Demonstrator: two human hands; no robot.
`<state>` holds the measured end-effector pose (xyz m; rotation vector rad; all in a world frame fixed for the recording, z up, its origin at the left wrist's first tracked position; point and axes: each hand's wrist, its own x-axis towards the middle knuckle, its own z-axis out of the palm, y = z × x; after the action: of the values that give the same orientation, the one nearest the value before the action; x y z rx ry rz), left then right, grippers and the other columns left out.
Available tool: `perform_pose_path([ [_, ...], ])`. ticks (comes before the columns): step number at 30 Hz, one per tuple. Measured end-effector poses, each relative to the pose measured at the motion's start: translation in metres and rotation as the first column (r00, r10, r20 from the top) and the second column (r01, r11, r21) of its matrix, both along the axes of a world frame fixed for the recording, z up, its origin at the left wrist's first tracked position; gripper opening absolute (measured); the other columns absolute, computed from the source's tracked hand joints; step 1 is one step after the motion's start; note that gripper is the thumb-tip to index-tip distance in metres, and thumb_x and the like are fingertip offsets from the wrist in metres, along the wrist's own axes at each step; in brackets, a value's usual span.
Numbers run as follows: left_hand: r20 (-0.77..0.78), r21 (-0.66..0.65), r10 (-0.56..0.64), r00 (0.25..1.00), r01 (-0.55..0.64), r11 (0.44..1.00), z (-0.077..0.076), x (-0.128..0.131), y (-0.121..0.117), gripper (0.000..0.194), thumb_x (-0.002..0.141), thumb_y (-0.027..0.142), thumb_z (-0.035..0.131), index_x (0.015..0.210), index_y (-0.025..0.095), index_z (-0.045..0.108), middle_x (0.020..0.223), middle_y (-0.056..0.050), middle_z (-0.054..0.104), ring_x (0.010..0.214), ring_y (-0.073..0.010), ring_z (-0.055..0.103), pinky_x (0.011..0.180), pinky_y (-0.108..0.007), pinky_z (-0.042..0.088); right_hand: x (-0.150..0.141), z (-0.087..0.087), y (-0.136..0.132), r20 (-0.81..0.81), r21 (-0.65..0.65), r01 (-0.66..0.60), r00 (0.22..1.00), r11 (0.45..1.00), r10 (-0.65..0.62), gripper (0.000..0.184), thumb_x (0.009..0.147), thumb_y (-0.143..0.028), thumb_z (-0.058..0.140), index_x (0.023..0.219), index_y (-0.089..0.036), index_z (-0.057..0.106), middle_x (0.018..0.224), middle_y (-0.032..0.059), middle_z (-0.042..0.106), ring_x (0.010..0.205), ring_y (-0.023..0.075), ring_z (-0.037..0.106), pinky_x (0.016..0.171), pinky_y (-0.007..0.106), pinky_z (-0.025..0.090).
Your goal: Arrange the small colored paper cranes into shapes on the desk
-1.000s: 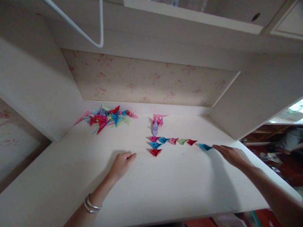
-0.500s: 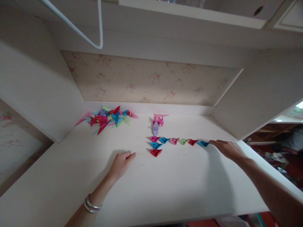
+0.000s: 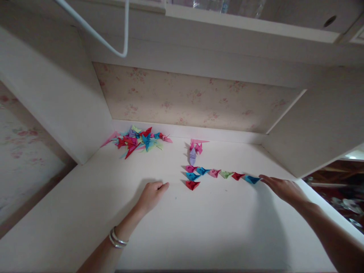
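My right hand (image 3: 284, 189) is at the right end of a row of small origami pieces, its fingers together on the tip of a dark blue origami piece (image 3: 251, 179). Leftward from it run a red one (image 3: 237, 176), a light green one (image 3: 226, 174), a pink one (image 3: 214, 173) and a blue one (image 3: 202, 171). At the row's left end a magenta piece (image 3: 190, 168), a second blue piece (image 3: 192, 176) and a red piece (image 3: 192, 185) form a column. My left hand (image 3: 152, 195) rests as a loose fist on the white surface, apart from the papers, with nothing visible in it.
A heap of colourful origami (image 3: 136, 142) lies at the back left against the wall. Behind the column are a lilac piece (image 3: 192, 156) and pink pieces (image 3: 198, 147). White side panels flank the surface (image 3: 199, 231); a white cable (image 3: 98, 36) hangs above.
The view has shifted, so everything sits a little further right in the picture. Both hands and the origami pieces keep nearly the same places on the surface.
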<state>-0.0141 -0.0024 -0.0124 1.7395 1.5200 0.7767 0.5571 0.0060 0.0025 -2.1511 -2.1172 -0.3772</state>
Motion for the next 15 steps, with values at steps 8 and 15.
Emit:
perform_pose_path([
  [8, 0.017, -0.006, -0.003, 1.0, 0.003, 1.0, 0.005, 0.0, -0.002, 0.051, 0.084, 0.055, 0.045, 0.051, 0.02, 0.029, 0.05, 0.006, 0.025, 0.052, -0.0109, 0.03, 0.053, -0.026, 0.018, 0.001, 0.002, -0.016, 0.006, -0.143, 0.087, 0.996, 0.986, -0.087, 0.049, 0.085, -0.059, 0.042, 0.122, -0.034, 0.062, 0.099, 0.0209, 0.071, 0.068, 0.0349, 0.067, 0.052, 0.044, 0.038],
  [15, 0.002, 0.025, -0.002, 1.0, 0.002, 1.0, -0.001, 0.0, -0.002, 0.052, 0.085, 0.055, 0.044, 0.05, 0.019, 0.03, 0.05, 0.006, 0.023, 0.051, -0.0102, 0.029, 0.052, -0.027, 0.017, -0.063, -0.004, -0.063, -0.401, 0.086, 0.308, 0.881, 0.947, -0.25, 0.044, 0.082, -0.06, 0.036, 0.118, -0.045, 0.056, 0.075, 0.0159, 0.069, 0.06, 0.0401, 0.064, 0.057, 0.055, 0.044],
])
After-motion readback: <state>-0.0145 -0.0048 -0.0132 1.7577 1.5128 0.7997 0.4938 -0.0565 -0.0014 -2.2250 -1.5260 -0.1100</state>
